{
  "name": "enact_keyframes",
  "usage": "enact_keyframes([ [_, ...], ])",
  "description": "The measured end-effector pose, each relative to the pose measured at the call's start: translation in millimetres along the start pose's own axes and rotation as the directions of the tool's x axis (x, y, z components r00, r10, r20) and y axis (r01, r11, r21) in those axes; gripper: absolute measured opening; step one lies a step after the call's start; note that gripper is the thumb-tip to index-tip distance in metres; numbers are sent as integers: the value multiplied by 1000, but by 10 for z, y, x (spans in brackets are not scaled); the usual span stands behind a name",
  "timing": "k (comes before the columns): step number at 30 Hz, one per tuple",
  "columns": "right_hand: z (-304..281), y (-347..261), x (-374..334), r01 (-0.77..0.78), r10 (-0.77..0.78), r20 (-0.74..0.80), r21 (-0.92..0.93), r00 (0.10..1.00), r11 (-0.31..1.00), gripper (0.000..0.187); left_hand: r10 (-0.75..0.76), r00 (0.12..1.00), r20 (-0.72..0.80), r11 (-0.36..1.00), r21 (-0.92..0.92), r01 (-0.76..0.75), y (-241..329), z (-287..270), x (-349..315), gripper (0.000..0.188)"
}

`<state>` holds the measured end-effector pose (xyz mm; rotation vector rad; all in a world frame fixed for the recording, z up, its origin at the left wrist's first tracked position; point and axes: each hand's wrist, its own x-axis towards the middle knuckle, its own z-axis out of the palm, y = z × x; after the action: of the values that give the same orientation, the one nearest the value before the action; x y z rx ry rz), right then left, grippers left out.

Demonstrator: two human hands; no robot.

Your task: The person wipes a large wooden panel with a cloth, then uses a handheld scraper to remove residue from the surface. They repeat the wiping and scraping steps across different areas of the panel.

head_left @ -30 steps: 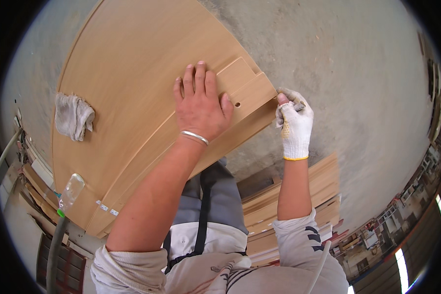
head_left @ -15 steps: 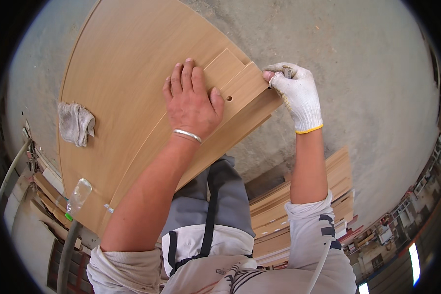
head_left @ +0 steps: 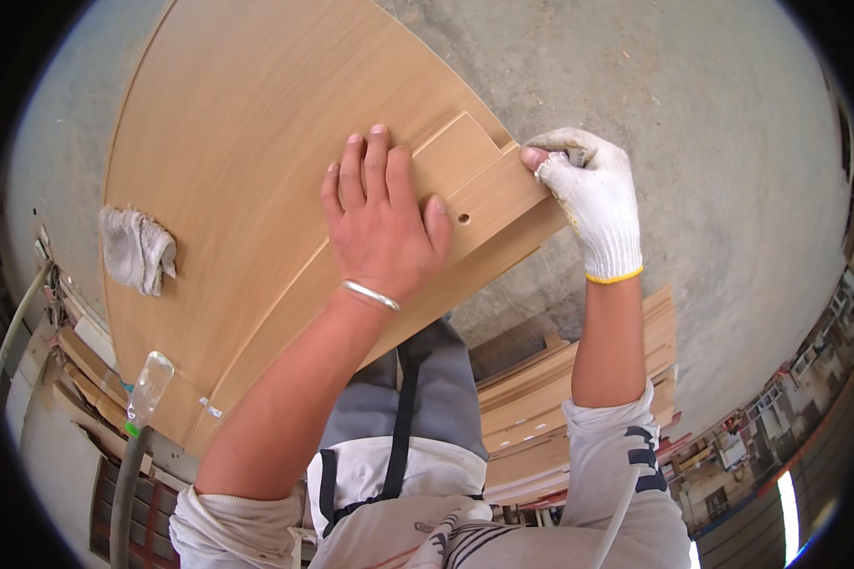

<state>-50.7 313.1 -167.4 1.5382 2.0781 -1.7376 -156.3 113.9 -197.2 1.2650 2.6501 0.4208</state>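
Observation:
My bare left hand lies flat with its fingers spread on a large light-brown wooden panel. A silver bangle circles that wrist. Beneath its thumb side runs a raised wooden edge strip with a small round hole. My right hand wears a white knit glove with a yellow cuff edge, its thumb tip bare. Those fingers are closed at the strip's right end corner, thumb against the edge. Whatever sits between them, if anything, is hidden.
A folded grey cloth rests at the panel's left edge. Below it lies a clear plastic bottle with a green cap, beside a grey hose. Stacked wooden boards stand to the right of my legs, over a concrete floor.
The whole view has shifted a little, so the strip's end and both hands appear slightly lower and farther right. My left hand stays flat and the right stays closed at the corner.

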Motion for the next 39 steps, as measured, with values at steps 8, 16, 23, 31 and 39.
enact_keyframes([
  [8, 132, -65, -138, 25, -27, -134, -13, 991, 1000, 12, -9, 999, 41, 999, -39, 11, -6, -28, -5, 58],
  [16, 71, -97, -71, 58, -64, -83, -83, 994, 995, 17, 14, 997, 76, 999, -38, -11, -21, -67, 10, 57],
  [23, 61, -230, 2, 61, -68, -34, -175, 997, 983, 13, 1, 999, 39, 999, -43, 0, 3, -61, 30, 56],
  [31, 81, -207, -60, 23, -37, -69, -196, 997, 980, 15, -6, 999, 36, 998, -59, 8, -17, -53, 17, 54],
  [39, 65, -387, -66, 2, -16, -37, -359, 999, 933, 18, -19, 1000, 0, 996, -84, 19, -24, -20, 14, 53],
])
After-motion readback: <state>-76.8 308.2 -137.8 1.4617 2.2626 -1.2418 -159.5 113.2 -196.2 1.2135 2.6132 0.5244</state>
